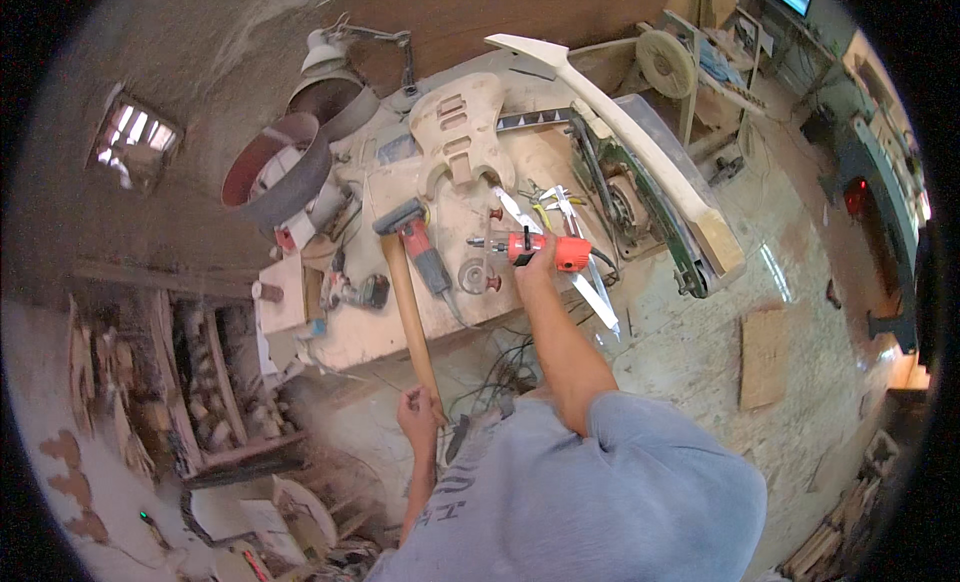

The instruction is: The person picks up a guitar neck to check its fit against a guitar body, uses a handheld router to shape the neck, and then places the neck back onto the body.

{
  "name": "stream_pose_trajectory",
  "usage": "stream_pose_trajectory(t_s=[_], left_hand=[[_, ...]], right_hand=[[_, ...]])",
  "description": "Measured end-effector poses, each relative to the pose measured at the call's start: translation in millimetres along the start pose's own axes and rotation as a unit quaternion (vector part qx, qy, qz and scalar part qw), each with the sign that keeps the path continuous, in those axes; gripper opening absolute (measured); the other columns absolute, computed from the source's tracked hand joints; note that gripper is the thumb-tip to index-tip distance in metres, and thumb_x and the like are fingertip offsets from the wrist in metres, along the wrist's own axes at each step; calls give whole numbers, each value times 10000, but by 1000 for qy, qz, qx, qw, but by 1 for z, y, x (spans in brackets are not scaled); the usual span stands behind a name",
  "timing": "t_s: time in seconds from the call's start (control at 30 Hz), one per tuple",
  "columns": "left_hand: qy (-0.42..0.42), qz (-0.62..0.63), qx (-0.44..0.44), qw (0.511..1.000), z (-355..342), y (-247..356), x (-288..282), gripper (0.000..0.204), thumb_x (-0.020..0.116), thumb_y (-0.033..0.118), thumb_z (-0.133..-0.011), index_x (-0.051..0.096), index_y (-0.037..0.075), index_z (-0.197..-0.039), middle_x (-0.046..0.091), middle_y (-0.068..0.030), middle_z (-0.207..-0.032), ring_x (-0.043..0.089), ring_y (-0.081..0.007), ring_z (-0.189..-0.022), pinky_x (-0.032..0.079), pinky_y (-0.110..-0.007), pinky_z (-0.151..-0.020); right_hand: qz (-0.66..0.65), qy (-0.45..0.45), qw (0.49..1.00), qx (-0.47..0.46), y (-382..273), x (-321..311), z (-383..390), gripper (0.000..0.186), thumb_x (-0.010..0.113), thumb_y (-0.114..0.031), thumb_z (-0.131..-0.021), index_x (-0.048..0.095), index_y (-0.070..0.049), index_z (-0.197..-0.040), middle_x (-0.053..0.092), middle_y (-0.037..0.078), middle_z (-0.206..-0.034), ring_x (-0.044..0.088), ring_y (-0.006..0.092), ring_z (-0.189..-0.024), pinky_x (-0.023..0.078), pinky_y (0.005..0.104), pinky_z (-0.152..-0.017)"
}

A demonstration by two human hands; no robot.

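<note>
My right hand (536, 265) is wrapped round a red and black handheld router (572, 253), its collet pointing left over a base with red knobs (494, 282). Low at the left of my body, my left hand (418, 412) has its fingers curled, beside the lower end of a long wooden pole (413, 332); whatever the fingers pinch is too small to make out. Just left of the router rests a red and grey angle grinder (430, 265). Behind it lies a pale wooden guitar body (458, 122) with rectangular cutouts. White-bright calipers (572, 217) and yellow-handled pliers (545, 207) are close to the router.
A long pale wooden guitar neck (640, 132) lies along the right of the bench (375, 344). A cordless drill (365, 290), sanding drums (275, 172) and a desk lamp (325, 52) occupy its left. Cables (500, 372) hang in front; scrap wood (210, 382) fills the lower left.
</note>
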State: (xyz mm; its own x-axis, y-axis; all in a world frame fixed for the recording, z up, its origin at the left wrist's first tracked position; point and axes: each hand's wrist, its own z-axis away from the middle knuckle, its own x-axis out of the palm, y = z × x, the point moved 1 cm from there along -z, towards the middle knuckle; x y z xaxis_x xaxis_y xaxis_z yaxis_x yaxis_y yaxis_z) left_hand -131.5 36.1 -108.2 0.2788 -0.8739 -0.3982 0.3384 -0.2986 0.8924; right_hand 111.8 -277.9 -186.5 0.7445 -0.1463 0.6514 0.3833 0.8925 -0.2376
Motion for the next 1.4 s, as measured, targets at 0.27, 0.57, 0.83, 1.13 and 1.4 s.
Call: stream_pose_trajectory(t_s=[0.27, 0.57, 0.83, 1.13, 1.4], left_hand=[[-64, -43, -38, 996, 8, 14, 22, 176, 681, 143, -986, 661, -17, -1058, 674, -77, -903, 644, -141, -761, 537, -290, -731], [-180, -43, -80, 979, -4, 23, 39, 259, 684, 155, -996, 613, -20, -1174, 657, -89, -977, 683, -172, -792, 545, -295, -730], [-243, -67, 27, 967, -41, 36, 48, 306, 685, 168, -1001, 612, -25, -1226, 664, -100, -1014, 682, -164, -814, 548, -297, -747], [-276, 8, 21, 961, -40, -4, 64, 294, 673, 164, -1006, 620, -28, -1222, 672, -92, -1027, 672, -155, -885, 566, -297, -810], [-302, 42, 76, 949, -32, 6, 85, 294, 672, 169, -1006, 620, -7, -1235, 693, -97, -1040, 705, -159, -852, 578, -291, -770]], right_hand=[[-48, 146, 988, 16, 29, 22, -25, 605, 804, -474, -800, 569, -76, -1190, 630, 80, -1038, 660, 240, -889, 580, 438, -696], [165, 251, 954, -14, 27, 17, -34, 787, 821, -504, -783, 627, 40, -1318, 675, 156, -1278, 659, 260, -1094, 526, 418, -945], [260, 36, 963, -62, 42, -32, -56, 475, 701, -490, -887, 746, -24, -963, 740, 139, -935, 695, 291, -911, 518, 440, -813], [524, -218, 685, -457, -229, 81, 184, 254, 797, -262, -836, 747, -21, -900, 730, 87, -821, 691, 191, -785, 540, 358, -763], [839, -10, 257, -480, -375, 69, 137, 656, 791, -480, -829, 637, 20, -1224, 654, 291, -1201, 612, 452, -1148, 486, 532, -973]])
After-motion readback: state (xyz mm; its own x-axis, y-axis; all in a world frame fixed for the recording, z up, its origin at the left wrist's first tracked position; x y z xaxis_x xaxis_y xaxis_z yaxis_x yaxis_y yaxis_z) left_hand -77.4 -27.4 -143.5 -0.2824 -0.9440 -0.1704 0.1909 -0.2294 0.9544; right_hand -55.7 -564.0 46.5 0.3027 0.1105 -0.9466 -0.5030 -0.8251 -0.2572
